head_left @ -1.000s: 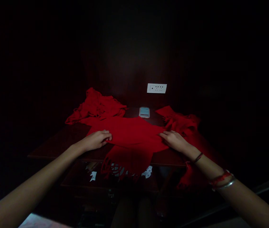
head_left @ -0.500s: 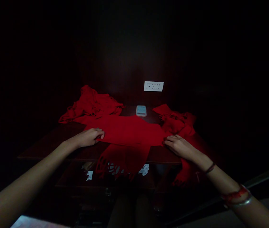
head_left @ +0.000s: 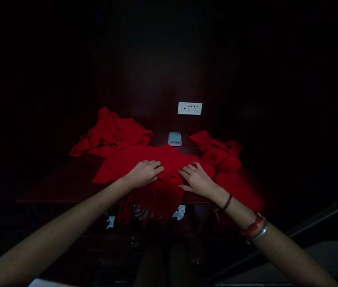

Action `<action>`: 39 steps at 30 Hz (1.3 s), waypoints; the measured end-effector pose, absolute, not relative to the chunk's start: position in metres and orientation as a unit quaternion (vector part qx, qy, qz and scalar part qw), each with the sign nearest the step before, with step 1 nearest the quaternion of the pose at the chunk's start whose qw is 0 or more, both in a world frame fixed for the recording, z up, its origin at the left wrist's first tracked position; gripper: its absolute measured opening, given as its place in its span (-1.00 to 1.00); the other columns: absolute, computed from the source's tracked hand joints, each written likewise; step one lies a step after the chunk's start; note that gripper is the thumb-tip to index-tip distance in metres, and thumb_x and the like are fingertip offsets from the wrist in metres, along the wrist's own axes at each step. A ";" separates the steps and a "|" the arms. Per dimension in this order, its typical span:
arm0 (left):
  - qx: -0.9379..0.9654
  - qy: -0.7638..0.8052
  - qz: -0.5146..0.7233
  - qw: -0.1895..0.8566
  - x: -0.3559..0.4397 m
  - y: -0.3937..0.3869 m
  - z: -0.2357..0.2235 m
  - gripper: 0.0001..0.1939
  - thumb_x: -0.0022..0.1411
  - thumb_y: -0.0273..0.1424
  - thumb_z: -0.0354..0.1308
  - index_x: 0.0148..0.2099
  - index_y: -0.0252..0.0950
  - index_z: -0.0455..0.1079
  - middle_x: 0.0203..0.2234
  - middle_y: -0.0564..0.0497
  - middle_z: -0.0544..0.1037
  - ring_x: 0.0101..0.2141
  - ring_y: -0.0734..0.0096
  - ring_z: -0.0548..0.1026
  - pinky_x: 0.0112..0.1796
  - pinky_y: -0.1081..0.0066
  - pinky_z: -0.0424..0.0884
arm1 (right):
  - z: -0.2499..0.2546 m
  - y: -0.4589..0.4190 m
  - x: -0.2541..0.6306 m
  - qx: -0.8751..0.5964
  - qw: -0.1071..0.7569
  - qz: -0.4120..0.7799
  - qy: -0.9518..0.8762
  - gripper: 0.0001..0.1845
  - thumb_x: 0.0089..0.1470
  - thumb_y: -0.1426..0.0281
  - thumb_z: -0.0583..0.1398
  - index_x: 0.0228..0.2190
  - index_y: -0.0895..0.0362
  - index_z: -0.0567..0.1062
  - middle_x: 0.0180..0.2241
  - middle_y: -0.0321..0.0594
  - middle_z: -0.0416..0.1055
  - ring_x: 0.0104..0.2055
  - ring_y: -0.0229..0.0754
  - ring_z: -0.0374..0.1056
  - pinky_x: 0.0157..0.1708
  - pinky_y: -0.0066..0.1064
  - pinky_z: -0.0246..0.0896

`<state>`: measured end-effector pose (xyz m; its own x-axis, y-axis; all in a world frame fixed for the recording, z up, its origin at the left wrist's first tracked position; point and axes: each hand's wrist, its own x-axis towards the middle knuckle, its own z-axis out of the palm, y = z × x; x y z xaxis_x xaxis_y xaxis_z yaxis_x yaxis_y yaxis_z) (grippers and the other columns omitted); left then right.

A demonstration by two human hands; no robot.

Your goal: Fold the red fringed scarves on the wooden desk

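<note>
Red fringed cloth [head_left: 170, 158] under the left hand [head_left: 145, 173] and right hand [head_left: 198, 180].

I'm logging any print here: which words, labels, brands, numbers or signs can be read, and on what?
No text can be read.
Pale blue card: pixelated, unreadable.
White socket plate: holes show, no legible lettering.
White scrap below: too small and dim to tell.

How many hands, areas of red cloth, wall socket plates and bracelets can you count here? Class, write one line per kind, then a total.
Hands: 2 (left hand, right hand)
Red cloth areas: 3 (left heap, middle spread, right heap; whether they join is unclear)
Wall socket plate: 1
Bracelets: 3 (dark band, red bracelet, silver bangle)
Total: 9
</note>
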<state>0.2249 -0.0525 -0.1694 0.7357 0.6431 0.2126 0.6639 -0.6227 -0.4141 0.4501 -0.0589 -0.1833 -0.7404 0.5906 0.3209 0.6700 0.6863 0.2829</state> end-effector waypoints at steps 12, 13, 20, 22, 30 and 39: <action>-0.885 -0.413 -0.011 0.216 0.215 -0.045 -0.151 -0.78 0.16 -0.48 -0.17 -0.15 -0.28 0.19 -0.42 -0.03 0.42 -0.45 0.36 0.41 -0.47 0.45 0.29 | -0.191 -0.055 0.414 -0.440 0.202 -0.257 -0.837 -0.79 0.00 0.39 0.00 -0.32 0.17 0.36 -0.44 -0.19 0.34 -0.32 -0.17 0.18 -0.08 -0.25 -0.22; -0.883 -0.415 -0.008 0.220 0.215 -0.045 -0.150 -0.77 0.15 -0.50 -0.16 -0.14 -0.27 0.19 -0.40 -0.03 0.41 -0.44 0.35 0.41 -0.47 0.45 0.30 | -0.189 -0.053 0.417 -0.449 0.197 -0.262 -0.831 -0.81 0.00 0.42 -0.01 -0.35 0.17 0.37 -0.44 -0.19 0.35 -0.34 -0.18 0.19 -0.12 -0.29 -0.18; -0.854 -0.478 0.005 0.205 0.209 -0.048 -0.148 -0.74 0.12 -0.53 -0.18 -0.13 -0.28 0.18 -0.35 -0.07 0.40 -0.40 0.31 0.42 -0.48 0.43 0.30 | -0.164 -0.034 0.486 -0.575 0.159 -0.312 -0.739 -0.82 -0.03 0.46 -0.02 -0.40 0.20 0.35 -0.43 -0.13 0.35 -0.38 -0.18 0.21 -0.33 -0.38 -0.12; -0.849 -0.493 0.012 0.191 0.211 -0.047 -0.148 -0.73 0.13 -0.52 -0.20 -0.12 -0.28 0.18 -0.36 -0.08 0.41 -0.41 0.30 0.42 -0.49 0.42 0.30 | -0.153 -0.031 0.504 -0.604 0.151 -0.332 -0.709 -0.81 -0.05 0.49 -0.03 -0.39 0.20 0.34 -0.42 -0.13 0.34 -0.38 -0.17 0.21 -0.35 -0.38 -0.13; -0.829 -0.541 0.030 0.137 0.219 -0.042 -0.137 -0.65 0.11 -0.55 -0.23 -0.05 -0.29 0.14 -0.31 -0.13 0.41 -0.35 0.26 0.42 -0.45 0.39 0.31 | -0.081 -0.026 0.533 -0.657 0.122 -0.328 -0.667 -0.79 -0.04 0.51 -0.04 -0.38 0.20 0.36 -0.38 -0.12 0.32 -0.33 -0.17 0.20 -0.37 -0.38 -0.09; -0.785 -0.593 0.031 0.173 0.174 -0.053 -0.101 -0.63 0.09 -0.56 -0.22 -0.04 -0.29 0.14 -0.30 -0.14 0.41 -0.35 0.23 0.43 -0.44 0.37 0.31 | -0.019 -0.023 0.555 -0.629 0.135 -0.255 -0.722 -0.76 0.00 0.47 -0.08 -0.39 0.16 0.37 -0.35 -0.08 0.29 -0.36 -0.14 0.18 -0.37 -0.34 -0.04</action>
<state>0.1736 -0.0526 -0.1011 0.2936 0.9431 0.1562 0.9215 -0.2357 -0.3087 0.5550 -0.0232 -0.0186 -0.1730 0.8389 0.5161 0.9770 0.0798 0.1978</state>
